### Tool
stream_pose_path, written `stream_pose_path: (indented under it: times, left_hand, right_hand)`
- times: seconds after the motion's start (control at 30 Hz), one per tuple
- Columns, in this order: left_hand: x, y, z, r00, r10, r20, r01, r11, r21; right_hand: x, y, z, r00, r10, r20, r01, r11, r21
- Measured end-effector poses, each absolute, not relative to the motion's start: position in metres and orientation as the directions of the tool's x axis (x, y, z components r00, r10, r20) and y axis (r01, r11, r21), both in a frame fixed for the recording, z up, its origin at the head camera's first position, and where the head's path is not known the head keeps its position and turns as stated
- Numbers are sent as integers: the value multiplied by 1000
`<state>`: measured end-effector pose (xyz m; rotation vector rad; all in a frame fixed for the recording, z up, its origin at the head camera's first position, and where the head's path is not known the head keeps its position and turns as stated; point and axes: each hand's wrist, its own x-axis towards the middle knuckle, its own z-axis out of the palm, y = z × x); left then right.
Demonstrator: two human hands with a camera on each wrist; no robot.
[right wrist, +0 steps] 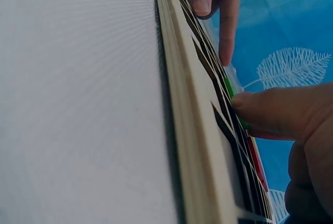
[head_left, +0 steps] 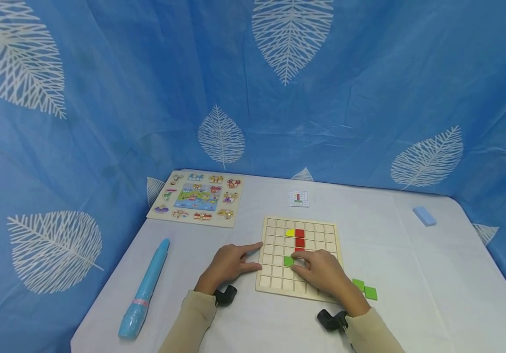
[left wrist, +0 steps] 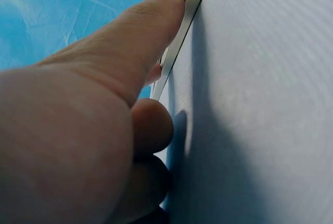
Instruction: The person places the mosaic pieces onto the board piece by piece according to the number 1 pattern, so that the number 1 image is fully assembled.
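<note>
A wooden grid board (head_left: pixel 277 283) lies on the table, bearing a yellow piece (head_left: pixel 290 233), red tiles (head_left: pixel 300 234) in a column and a green tile (head_left: pixel 288 261). My right hand (head_left: pixel 325 271) reaches over the board from the right, thumb and index finger pinching at a green tile (right wrist: pixel 229 86); the fingers partly cover it. My left hand (head_left: pixel 230 263) touches the board's left edge with thumb and index finger extended. In the left wrist view its other fingers (left wrist: pixel 151 128) are bent. Two loose green tiles (head_left: pixel 371 293) lie beside my right wrist.
Behind the board lies a small pattern card (head_left: pixel 299 199). A picture puzzle board (head_left: pixel 195 218) is at the back left, a blue pen-shaped object (head_left: pixel 147 284) at the left. Toward the right stands a light blue block (head_left: pixel 424 216). A blue leaf-patterned curtain (head_left: pixel 156 98) surrounds the white table.
</note>
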<state>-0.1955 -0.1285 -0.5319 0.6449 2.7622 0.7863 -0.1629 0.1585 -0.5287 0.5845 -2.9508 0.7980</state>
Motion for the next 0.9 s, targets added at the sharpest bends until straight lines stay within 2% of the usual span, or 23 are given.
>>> stream_pose_path:
  times: [0.37,0.6,0.9]
  left_hand:
    - [-195,-128,-531,-886,460,-59,364,768,527]
    - [-195,-130,-531,-889,454,-57,355,764,539]
    - [-194,-129,-530,-889,453,-66,349,764,542]
  right_hand:
    - [-153,173,-519,-948,-272,164,-318,823,-470]
    - [-144,192,-519,-948,-228,221,-308,828,-469]
    - [-123,227,-512,-958,-113,264,-227,862,-453]
